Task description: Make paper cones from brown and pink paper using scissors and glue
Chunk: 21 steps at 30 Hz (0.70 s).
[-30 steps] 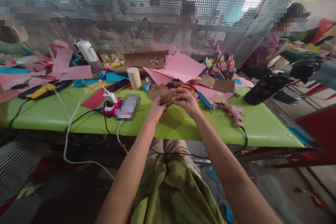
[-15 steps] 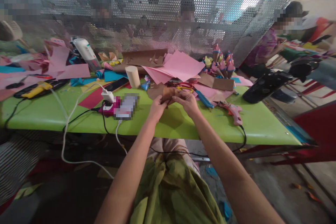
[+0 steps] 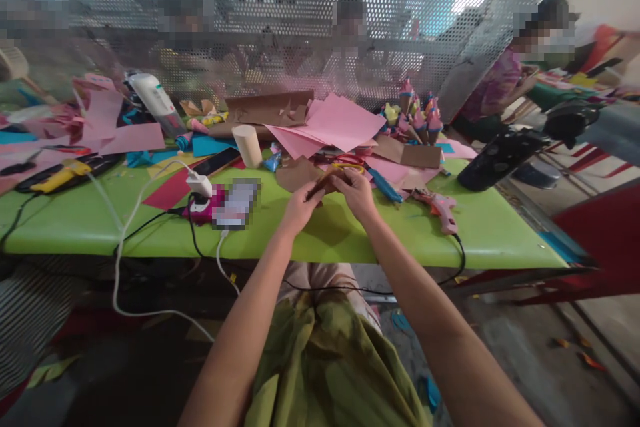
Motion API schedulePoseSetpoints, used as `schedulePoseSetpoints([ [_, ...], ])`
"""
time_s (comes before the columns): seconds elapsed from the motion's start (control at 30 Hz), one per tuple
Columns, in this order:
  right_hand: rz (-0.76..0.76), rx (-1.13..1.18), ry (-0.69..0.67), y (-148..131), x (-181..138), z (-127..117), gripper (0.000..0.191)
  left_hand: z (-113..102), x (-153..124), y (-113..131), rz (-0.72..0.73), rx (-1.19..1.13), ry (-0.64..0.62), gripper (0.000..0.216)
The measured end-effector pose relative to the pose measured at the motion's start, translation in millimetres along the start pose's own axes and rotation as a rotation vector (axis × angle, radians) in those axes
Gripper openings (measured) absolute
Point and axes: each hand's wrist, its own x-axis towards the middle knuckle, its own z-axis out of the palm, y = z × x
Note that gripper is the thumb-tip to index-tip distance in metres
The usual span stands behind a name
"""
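Between my two hands is a small piece of brown paper, bent or rolled, held just above the green table. My left hand pinches its left end with thumb and fingers. At the other end, the fingers of my right hand close on its upper right edge. Another brown paper piece lies flat behind my left hand. Scissors with red and yellow handles rest just beyond my right hand. A blue cutter-like tool and a pink glue gun lie to the right.
Pink paper sheets and a brown sheet are piled at the back. A beige cylinder, a phone and a magenta power strip stand left. Small pink cones and a black bottle are right. Cables hang over the front edge.
The brown paper in my hands has tilted and looks more folded, and my fingers have shifted slightly along it. The whole view has moved a little.
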Motion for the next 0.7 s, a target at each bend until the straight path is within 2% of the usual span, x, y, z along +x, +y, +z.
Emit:
schedulePoseSetpoints([
  [0.17,0.157,0.168,-0.001,7.1,1.0,1.8,0.034,-0.4,0.4,-1.3,0.063,0.165,0.04,0.023],
  [0.3,0.216,0.247,-0.023,6.7,1.4,2.0,0.04,-0.8,3.1,-9.2,0.225,0.425,0.069,0.029],
  [0.43,0.264,0.301,-0.01,8.1,2.8,1.0,0.04,2.4,0.0,-9.0,0.37,0.732,0.033,0.038],
  [0.57,0.299,0.331,0.02,9.7,3.7,-0.5,0.04,7.1,-5.6,-3.5,0.396,0.983,0.002,0.047],
  [0.7,0.334,0.362,0.023,5.2,3.4,-2.1,0.051,8.7,-5.7,-3.9,0.363,1.11,0.018,0.051],
])
